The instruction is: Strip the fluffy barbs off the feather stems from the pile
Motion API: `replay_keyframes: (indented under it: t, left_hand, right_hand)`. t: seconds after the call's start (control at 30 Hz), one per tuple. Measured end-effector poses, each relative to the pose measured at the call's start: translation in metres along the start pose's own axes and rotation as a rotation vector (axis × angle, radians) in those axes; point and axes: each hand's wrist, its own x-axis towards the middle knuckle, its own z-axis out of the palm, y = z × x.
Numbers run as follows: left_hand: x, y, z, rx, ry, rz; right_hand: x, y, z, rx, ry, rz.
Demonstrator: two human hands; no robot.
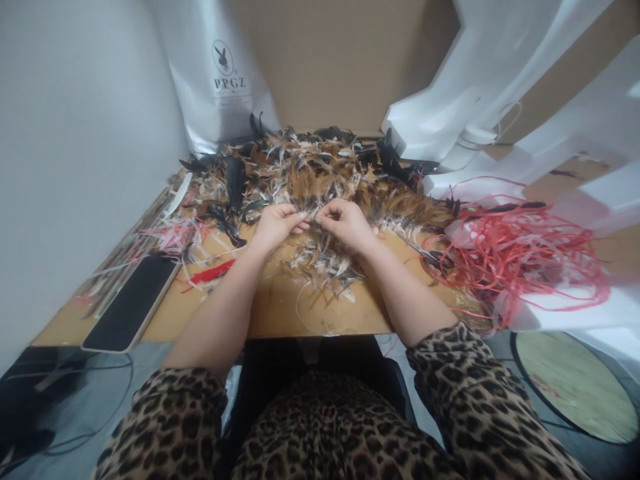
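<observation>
My left hand (281, 225) and my right hand (345, 223) meet over the near edge of a feather pile, thumbs and fingers pinched. Their fingertips almost touch around what looks like the thin end of a feather (313, 215); the detail there is too small to make out fully. Brown, black and white feathers (320, 160) spread in a wide heap just beyond both hands. Below them, on the tabletop, lies a small clump of grey-white feathers (327, 263). A fine pale thread (298, 310) curls near that clump.
A phone (133, 303) lies at the table's left side, near a red strip (213, 272) and pink-white ribbon scraps (175, 233). Scissors (430, 255) rest right of my hands, beside tangled red ribbon (535, 257). A printed white bag (220, 87) stands at the back left.
</observation>
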Motion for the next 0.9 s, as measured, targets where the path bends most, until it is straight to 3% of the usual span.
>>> replay_keyframes:
  t: [0.57,0.8,0.9]
  left_hand:
    - [-0.004,-0.002,-0.003,0.08,-0.238,-0.105]
    - [0.002,0.002,-0.015,-0.334,-0.097,-0.092]
    - [0.005,0.002,-0.019,-0.465,-0.052,-0.097]
  right_hand:
    - [0.0,0.003,-0.001,-0.04,-0.012,-0.08]
    - [0.003,0.008,-0.011,0.092,0.093,0.088]
    - [0.003,0.014,-0.018,0.101,0.009,0.185]
